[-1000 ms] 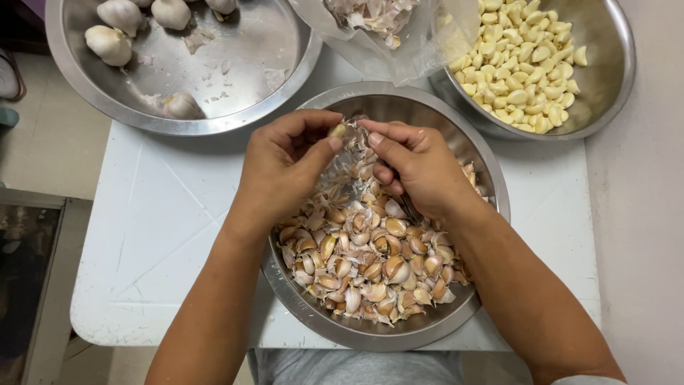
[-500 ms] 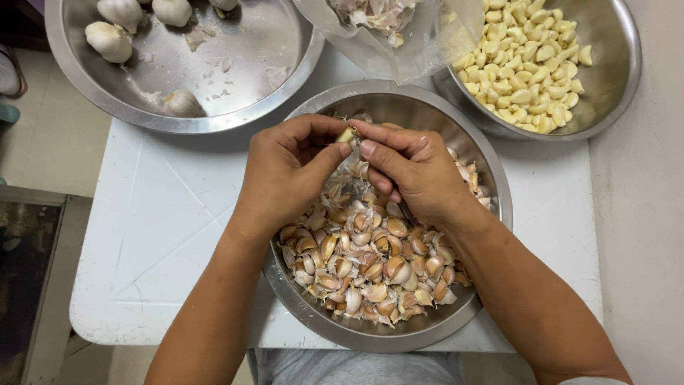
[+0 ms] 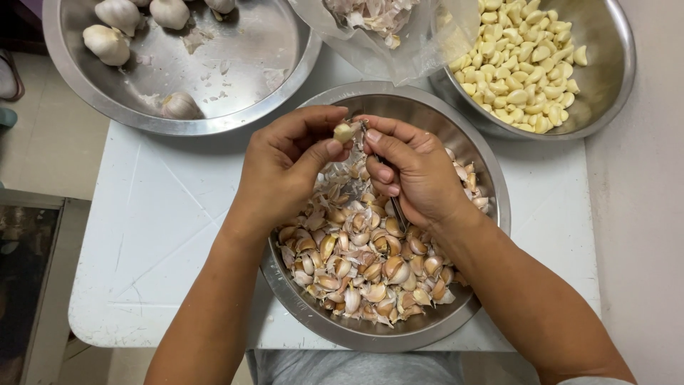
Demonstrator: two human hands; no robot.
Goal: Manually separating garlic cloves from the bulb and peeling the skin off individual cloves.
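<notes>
left hand (image 3: 285, 171): thumb and fingertips now pinch the garlic clove (image 3: 345, 132) a little farther left, clove more exposed | right hand (image 3: 417, 175): fingers draw slightly back from the clove, thin metal blade (image 3: 395, 207) showing under the palm

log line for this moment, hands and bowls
left hand: pinches garlic clove | right hand: small knife at clove | over bowl of unpeeled cloves

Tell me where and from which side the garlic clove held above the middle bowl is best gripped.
Probably across its lower, wider body, coming from the left: the garlic clove is small and sits above the middle bowl, pinched there by the left hand. That leaves its top free for the right hand, which seems to hold a thin metal blade beside it.
</notes>
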